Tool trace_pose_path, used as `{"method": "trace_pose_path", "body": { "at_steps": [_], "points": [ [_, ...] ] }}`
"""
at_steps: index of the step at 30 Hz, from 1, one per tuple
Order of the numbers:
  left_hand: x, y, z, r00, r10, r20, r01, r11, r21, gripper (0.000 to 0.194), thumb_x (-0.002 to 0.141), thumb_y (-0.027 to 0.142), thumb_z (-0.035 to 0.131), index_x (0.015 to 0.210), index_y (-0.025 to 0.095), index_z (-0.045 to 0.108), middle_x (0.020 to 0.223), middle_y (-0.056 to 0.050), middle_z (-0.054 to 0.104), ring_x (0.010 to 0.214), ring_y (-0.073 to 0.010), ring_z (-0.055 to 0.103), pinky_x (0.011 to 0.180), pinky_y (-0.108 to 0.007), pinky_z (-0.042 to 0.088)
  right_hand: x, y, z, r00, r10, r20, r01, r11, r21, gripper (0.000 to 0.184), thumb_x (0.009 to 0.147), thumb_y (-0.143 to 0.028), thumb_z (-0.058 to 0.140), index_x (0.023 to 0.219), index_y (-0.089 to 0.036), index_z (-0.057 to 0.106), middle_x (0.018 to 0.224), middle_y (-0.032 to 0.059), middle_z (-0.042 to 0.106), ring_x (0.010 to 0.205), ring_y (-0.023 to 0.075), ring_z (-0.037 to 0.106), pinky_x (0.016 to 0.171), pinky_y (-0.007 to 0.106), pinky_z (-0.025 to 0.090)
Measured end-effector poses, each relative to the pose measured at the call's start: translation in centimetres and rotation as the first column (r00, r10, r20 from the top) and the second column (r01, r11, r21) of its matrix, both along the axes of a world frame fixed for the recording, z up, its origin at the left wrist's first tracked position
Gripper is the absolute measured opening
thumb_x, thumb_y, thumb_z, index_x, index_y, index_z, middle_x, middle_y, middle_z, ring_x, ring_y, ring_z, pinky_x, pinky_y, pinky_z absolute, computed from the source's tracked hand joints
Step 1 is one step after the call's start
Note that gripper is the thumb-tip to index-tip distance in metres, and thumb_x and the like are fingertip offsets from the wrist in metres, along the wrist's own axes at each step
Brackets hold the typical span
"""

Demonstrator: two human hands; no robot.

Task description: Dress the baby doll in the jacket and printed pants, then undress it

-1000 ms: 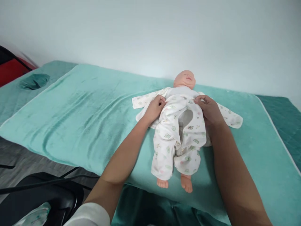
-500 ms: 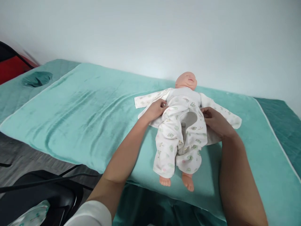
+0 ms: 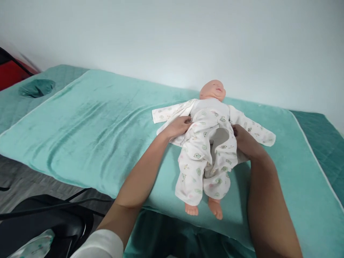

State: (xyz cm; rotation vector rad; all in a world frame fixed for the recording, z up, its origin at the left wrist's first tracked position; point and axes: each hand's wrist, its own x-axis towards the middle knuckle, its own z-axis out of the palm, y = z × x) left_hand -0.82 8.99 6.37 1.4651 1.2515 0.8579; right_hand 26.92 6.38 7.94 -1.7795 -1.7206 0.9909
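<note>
A baby doll [image 3: 211, 90] lies on its back, head toward the wall and bare feet toward me. It wears a white patterned long-sleeved top [image 3: 172, 111], spread open at the sides, and white patterned open-crotch baby pants [image 3: 191, 163] pulled up high on its body. My left hand [image 3: 178, 128] pinches the pants at the waist on the doll's left-hand side in view. On the opposite side, my right hand [image 3: 244, 141] has its fingers closed at the waist edge; its fingertips are partly hidden by the cloth.
The doll rests on a padded bed with a turquoise velvet cover [image 3: 107, 136], set along a white wall [image 3: 172, 43]. A face hole [image 3: 37, 88] is at the bed's far left. A black chair [image 3: 45, 222] with a patterned cloth [image 3: 37, 245] stands lower left.
Both hands stay at the waist of the pants. The pants have shifted slightly to the right, and my right hand has turned in closer to the doll's side. The view has moved a little.
</note>
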Motion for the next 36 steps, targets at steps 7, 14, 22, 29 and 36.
{"method": "trace_pose_path", "body": {
  "at_steps": [7, 14, 22, 29, 36],
  "points": [
    [1.0, 0.0, -0.6, 0.976, 0.096, 0.195, -0.078, 0.992, -0.101, 0.027, 0.072, 0.037, 0.072, 0.087, 0.015, 0.072, 0.074, -0.004, 0.068, 0.076, -0.0182, 0.061, 0.074, -0.031, 0.047, -1.1, -0.1, -1.5, 0.898, -0.073, -0.434, 0.095, 0.995, 0.03, 0.043, 0.063, -0.04, 0.084, 0.095, -0.029, 0.057, 0.095, -0.0004, 0.069, 0.089, 0.0228, 0.066, 0.076, 0.035, 0.056],
    [1.1, 0.1, -0.7, 0.956, 0.103, 0.276, -0.069, 0.989, -0.132, 0.028, 0.075, 0.038, 0.072, 0.089, 0.014, 0.074, 0.072, -0.005, 0.069, 0.075, -0.0196, 0.063, 0.073, -0.031, 0.049, -2.2, 0.0, -1.3, 0.846, -0.087, -0.526, 0.134, 0.99, 0.051, 0.045, 0.062, -0.051, 0.084, 0.086, -0.029, 0.053, 0.087, -0.0004, 0.068, 0.081, 0.0225, 0.065, 0.066, 0.034, 0.054],
    [0.9, 0.1, -0.9, 0.935, 0.064, 0.348, -0.022, 0.992, -0.122, 0.023, 0.078, 0.031, 0.067, 0.091, 0.014, 0.075, 0.081, -0.006, 0.073, 0.081, -0.0192, 0.065, 0.076, -0.03, 0.051, -1.9, 0.2, -1.7, 0.823, -0.055, -0.566, 0.08, 0.997, 0.02, 0.047, 0.062, -0.054, 0.084, 0.087, -0.029, 0.053, 0.09, -0.0007, 0.07, 0.082, 0.0231, 0.067, 0.067, 0.036, 0.056],
    [0.7, 0.2, -1.3, 0.912, 0.144, 0.384, -0.062, 0.974, -0.217, 0.012, 0.074, 0.018, 0.058, 0.08, 0.016, 0.068, 0.073, -0.002, 0.067, 0.068, -0.0148, 0.059, 0.061, -0.026, 0.045, -1.1, 0.5, -2.1, 0.763, -0.099, -0.639, 0.073, 0.995, -0.067, 0.04, 0.06, -0.035, 0.087, 0.084, -0.027, 0.056, 0.086, -0.0029, 0.071, 0.079, 0.02, 0.068, 0.068, 0.033, 0.057],
    [0.6, 0.2, -1.3, 0.969, 0.114, 0.219, -0.103, 0.993, -0.06, 0.015, 0.078, 0.027, 0.06, 0.073, 0.015, 0.067, 0.071, -0.003, 0.067, 0.073, -0.0171, 0.059, 0.066, -0.028, 0.047, -0.3, 0.8, -2.6, 0.843, -0.153, -0.516, 0.099, 0.986, -0.132, 0.035, 0.062, -0.028, 0.085, 0.092, -0.027, 0.066, 0.094, 0.0028, 0.076, 0.082, 0.0257, 0.072, 0.069, 0.037, 0.059]
  ]
}}
